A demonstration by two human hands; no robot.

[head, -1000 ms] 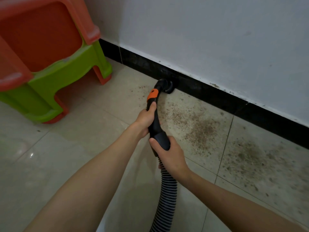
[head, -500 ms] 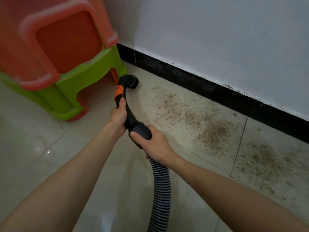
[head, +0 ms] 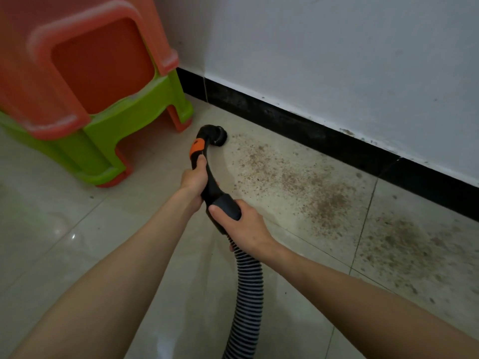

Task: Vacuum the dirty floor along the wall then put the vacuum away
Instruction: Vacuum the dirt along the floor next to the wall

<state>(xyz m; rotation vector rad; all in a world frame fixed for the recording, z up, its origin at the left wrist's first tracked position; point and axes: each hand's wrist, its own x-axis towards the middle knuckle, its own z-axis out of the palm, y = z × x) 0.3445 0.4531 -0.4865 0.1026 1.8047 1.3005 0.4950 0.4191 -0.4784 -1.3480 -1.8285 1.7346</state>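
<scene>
Nearest the camera, hose: a ribbed black-and-grey hose (head: 248, 301) rises from the bottom edge of the view over pale floor tiles (head: 77, 242) to the vacuum handle.
Right hand: the right hand (head: 243, 226) grips the thick black rear end of the vacuum handle (head: 211, 187), thumb laid on top, fingers wrapped underneath where hose and handle meet.
Left hand: the left hand (head: 193, 181) is curled round the thinner curved neck just ahead, thumb pointing toward the orange band (head: 196, 149).
Hands together: both clamp the same handle, one just behind the other, nearly touching.
Nozzle: the round black nozzle (head: 216, 134) is down at the floor, at the left end of the dirt, near the baseboard but apart from it.
Dirt: brown specks (head: 318, 193) spread rightward over two tiles along the wall, thickest mid-patch.
Open room: bare glossy tiles lie to the left and below the arms.
Stools: stacked plastic stools, an orange stool (head: 85, 63) over a green stool (head: 134, 117), stand left of the nozzle, their nearest leg close to it.
Far edge: a black baseboard (head: 311, 130) runs under the white wall (head: 337, 60).
</scene>
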